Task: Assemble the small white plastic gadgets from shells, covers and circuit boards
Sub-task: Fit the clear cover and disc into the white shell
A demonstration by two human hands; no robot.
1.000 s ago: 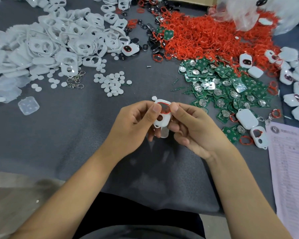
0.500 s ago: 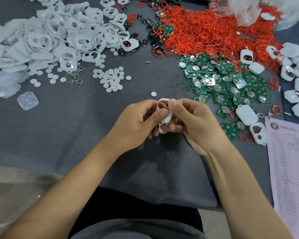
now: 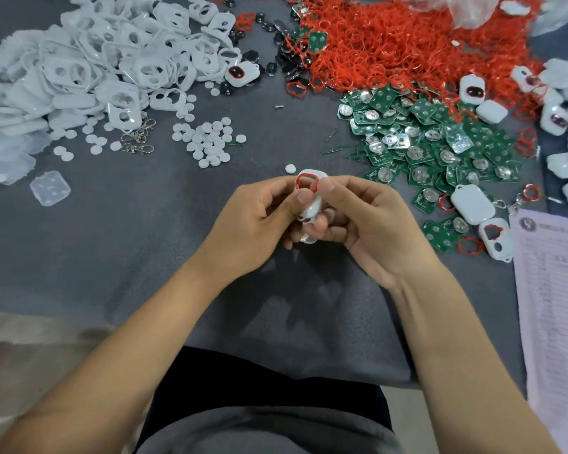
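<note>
Head view: our left hand [image 3: 259, 217] and right hand [image 3: 371, 221] now pinch the small white plastic shell [image 3: 309, 204] tighter, fingers clamped, thumbs seating its red rubber ring [image 3: 306, 183]; circuit board comes next.

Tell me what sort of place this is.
Probably a small hand-assembly workbench in a workshop. Bulk piles of white shells, green circuit boards and red rings lie on a grey cloth, with a printed sheet at the right edge.

The grey worktop [image 3: 145, 244] carries white shells [image 3: 79, 70] far left, red rings [image 3: 391, 44] and green circuit boards [image 3: 433, 142] far right.
</note>
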